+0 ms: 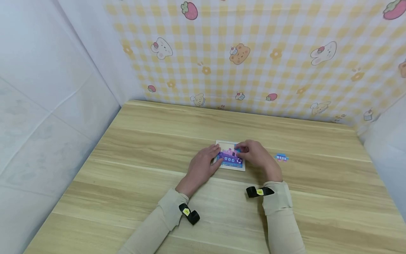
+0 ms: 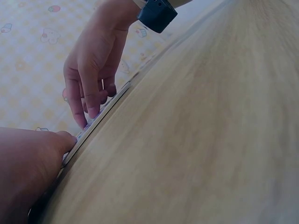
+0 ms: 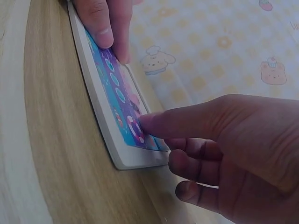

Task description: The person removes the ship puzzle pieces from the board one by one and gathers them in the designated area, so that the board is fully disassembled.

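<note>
A small jigsaw puzzle in a white tray [image 1: 229,168] lies on the wooden table, its fitted pieces picturing a purple ship on blue water. My left hand [image 1: 202,163] rests along the tray's left side, thumb and fingers spread and their tips over its edge. At the upper right of the tray, my right hand [image 1: 256,154] pinches a blue puzzle piece [image 1: 238,150] between thumb and forefinger. Most of that piece is hidden by the fingers. In the right wrist view the right thumb [image 3: 156,123] is down at the picture's surface, the other fingers curled beside the tray.
A loose blue and pink puzzle piece [image 1: 281,157] with white windows lies on the table [image 1: 320,183], right of the right hand. A yellow checked cloth [image 1: 215,63] hangs behind the table's far edge. White sheeting [image 1: 41,106] closes the left side.
</note>
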`<state>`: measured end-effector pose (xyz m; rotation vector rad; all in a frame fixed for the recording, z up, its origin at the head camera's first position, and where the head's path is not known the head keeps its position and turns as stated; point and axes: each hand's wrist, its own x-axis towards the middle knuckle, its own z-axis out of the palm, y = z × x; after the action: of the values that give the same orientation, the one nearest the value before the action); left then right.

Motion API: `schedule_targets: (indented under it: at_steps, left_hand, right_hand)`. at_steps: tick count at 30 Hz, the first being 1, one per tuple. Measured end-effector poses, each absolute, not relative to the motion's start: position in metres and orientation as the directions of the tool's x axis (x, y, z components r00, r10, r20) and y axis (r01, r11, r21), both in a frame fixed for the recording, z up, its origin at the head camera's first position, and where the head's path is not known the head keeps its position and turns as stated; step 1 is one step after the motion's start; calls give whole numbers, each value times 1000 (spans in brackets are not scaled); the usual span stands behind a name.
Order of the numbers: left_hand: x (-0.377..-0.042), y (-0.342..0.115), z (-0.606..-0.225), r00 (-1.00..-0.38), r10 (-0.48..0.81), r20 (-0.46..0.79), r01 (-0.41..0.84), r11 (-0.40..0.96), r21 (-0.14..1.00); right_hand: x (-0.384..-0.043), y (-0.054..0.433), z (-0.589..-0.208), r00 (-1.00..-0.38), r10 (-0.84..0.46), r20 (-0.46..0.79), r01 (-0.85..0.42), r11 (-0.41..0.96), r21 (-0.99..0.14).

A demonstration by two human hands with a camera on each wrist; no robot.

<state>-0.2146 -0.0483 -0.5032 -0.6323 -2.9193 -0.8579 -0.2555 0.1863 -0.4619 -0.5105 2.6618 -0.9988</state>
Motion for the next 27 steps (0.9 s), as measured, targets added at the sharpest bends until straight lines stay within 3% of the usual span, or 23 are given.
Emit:
schedule_targets:
  at_steps: [27]
  left_hand:
    - [-214,-49,-502,-917,371,147,391,759,521]
  right_hand:
    - [-253,179,-464,-917,-399,-23,-268,656,-705]
